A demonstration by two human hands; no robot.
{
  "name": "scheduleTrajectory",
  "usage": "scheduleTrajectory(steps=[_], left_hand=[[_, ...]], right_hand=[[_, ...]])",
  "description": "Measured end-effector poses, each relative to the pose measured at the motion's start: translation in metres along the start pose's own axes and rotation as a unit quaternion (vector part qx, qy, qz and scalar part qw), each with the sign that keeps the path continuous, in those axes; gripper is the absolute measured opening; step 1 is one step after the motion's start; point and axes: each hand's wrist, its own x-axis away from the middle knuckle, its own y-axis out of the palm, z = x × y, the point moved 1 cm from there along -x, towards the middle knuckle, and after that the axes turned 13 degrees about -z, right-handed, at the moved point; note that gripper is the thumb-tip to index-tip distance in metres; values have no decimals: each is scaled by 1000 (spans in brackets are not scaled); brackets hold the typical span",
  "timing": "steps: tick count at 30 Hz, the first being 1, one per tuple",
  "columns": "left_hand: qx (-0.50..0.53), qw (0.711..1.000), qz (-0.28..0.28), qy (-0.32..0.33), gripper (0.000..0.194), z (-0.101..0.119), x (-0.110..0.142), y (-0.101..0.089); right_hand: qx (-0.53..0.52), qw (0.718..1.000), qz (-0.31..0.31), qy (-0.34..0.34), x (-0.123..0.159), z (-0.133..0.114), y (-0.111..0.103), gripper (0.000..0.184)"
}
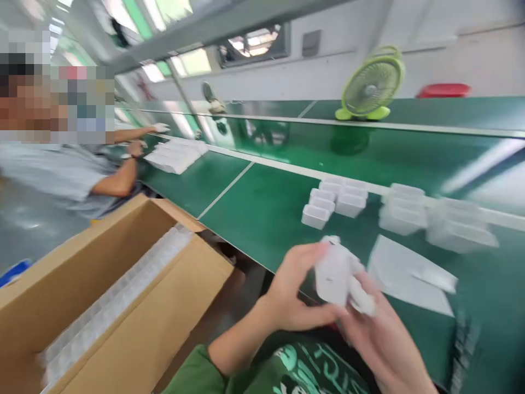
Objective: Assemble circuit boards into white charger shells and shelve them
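Left fingers (304, 256), right fingers (371, 285) clamp white parts (333, 276) — carton (176, 306) leftward, tubs (315, 216), fan (371, 89) beyond.

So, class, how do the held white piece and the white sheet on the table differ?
The white piece is held in the left hand and right hand; the white sheet lies on the green table. The piece looks bulky, the sheet flat. Both are white.

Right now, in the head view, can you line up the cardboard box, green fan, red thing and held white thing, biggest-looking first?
Largest: cardboard box
Next: green fan and white thing, too alike to rank; the white thing is nearer the camera
Smallest: red thing
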Motion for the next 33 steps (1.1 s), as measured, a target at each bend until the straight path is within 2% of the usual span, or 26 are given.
scheduleTrajectory(steps=[2, 4, 8, 13, 18, 21, 24, 26, 27, 28, 29, 30, 33], left_hand=[[-13, 1000, -2, -17, 78, 7, -12, -3], [-14, 1000, -1, -23, 75, 10, -22, -4], [5, 1000, -1, -4, 75, 16, -32, 0], [32, 999, -6, 17, 80, 19, -34, 5], [68, 997, -6, 46, 84, 16, -33, 8], [80, 995, -25, 51, 85, 11, -31, 9], [72, 996, -58, 13, 83, -1, -25, 7], [73, 995, -55, -28, 74, -13, -19, 5], [71, 995, -46, -53, 70, -18, -16, 3], [66, 994, -35, -75, 67, -24, -13, 0], [59, 993, -24, -96, 64, -28, -9, -3], [46, 992, -15, -115, 62, -32, -5, -6], [-4, 988, -6, -152, 59, -41, 3, -18]], right_hand=[[-112, 993, 1, 38, -6, -3, 12, 32], [-183, 981, 2, 62, -8, -2, 16, 34], [-215, 975, 10, 58, 2, -6, 14, 40], [-148, 989, 12, 26, 9, -18, 14, 40], [-57, 998, 20, 24, 11, -20, 10, 61], [-49, 998, 10, 29, 13, -24, 4, 59], [3, 1000, 7, 23, 1, -48, -19, 44], [111, 992, 46, -30, -17, -81, -51, 39], [193, 976, 82, -62, -28, -101, -72, 39], [286, 944, 129, -104, -40, -124, -96, 40], [397, 891, 185, -121, -52, -146, -119, 45], [505, 823, 242, -99, -64, -166, -143, 49], [572, 761, 305, -35, -92, -208, -196, 45]])
